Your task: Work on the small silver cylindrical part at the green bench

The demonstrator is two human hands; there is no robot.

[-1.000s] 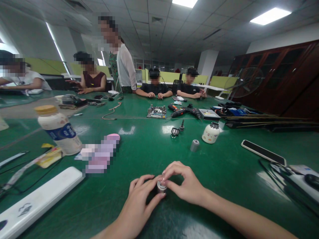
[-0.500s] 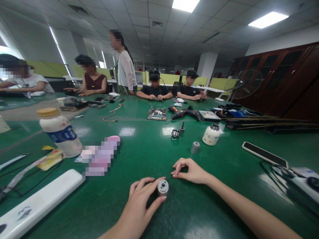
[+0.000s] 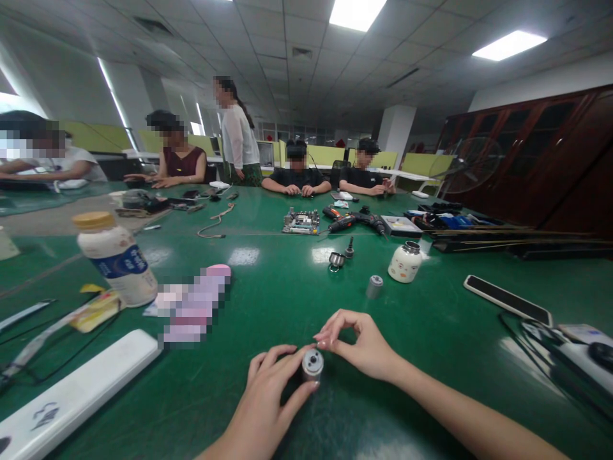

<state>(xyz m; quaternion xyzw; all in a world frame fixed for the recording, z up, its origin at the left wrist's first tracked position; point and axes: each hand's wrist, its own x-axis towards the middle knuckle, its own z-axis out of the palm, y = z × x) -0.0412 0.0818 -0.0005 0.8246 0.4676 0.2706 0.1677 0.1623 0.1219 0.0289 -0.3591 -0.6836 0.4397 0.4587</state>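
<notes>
My left hand (image 3: pixel 271 393) is closed around a small silver metal cylinder (image 3: pixel 313 365), thumb on the near side and fingers on the far side. The cylinder stands upright on the green table (image 3: pixel 268 300), its top face showing a dark centre and small holes. My right hand (image 3: pixel 361 342) is pinched, its fingertips beside the cylinder's upper far edge. Whatever lies between those fingertips is too small to make out. Beyond my right hand stands a similar grey cylinder (image 3: pixel 375 287). Farther back are a metal cup-shaped part with a ring (image 3: pixel 336 260) and a dark stepped part (image 3: pixel 349 248).
On the left are a white power strip (image 3: pixel 81 396), a milk bottle (image 3: pixel 117 262) and a pink-purple packet (image 3: pixel 198 306). A white jar (image 3: pixel 405 263) and a phone (image 3: pixel 507 300) lie rightward. Behind are a circuit board (image 3: pixel 301 221), power drills (image 3: pixel 357 220) and several people.
My right hand has moved left, bringing its pinched fingertips up to the cylinder. My left hand keeps its hold. The standing person in the background has shifted slightly.
</notes>
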